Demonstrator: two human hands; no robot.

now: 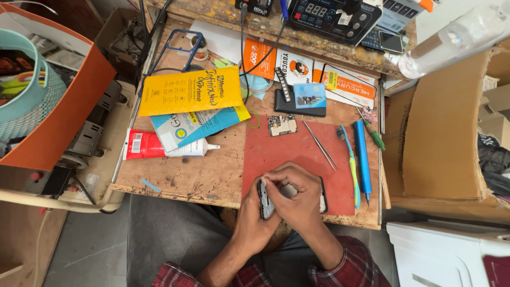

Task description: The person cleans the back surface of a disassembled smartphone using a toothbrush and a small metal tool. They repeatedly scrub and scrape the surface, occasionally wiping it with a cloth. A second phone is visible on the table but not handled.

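Both hands [281,199] grip a phone [265,204] on the red mat [297,154], tweezers [320,145] beside.

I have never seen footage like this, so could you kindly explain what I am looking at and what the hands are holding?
There is no machine here: a person wears a camera on the head, and the single picture looks straight down at their own two hands over a wooden workbench. The left hand and right hand together grip a phone at the near edge of a red mat. On the mat lie a small circuit board and tweezers. To the right lie a toothbrush and a blue tool. To the left lie a red and white glue tube and a yellow packet. At the far edge stands a black device with a display.
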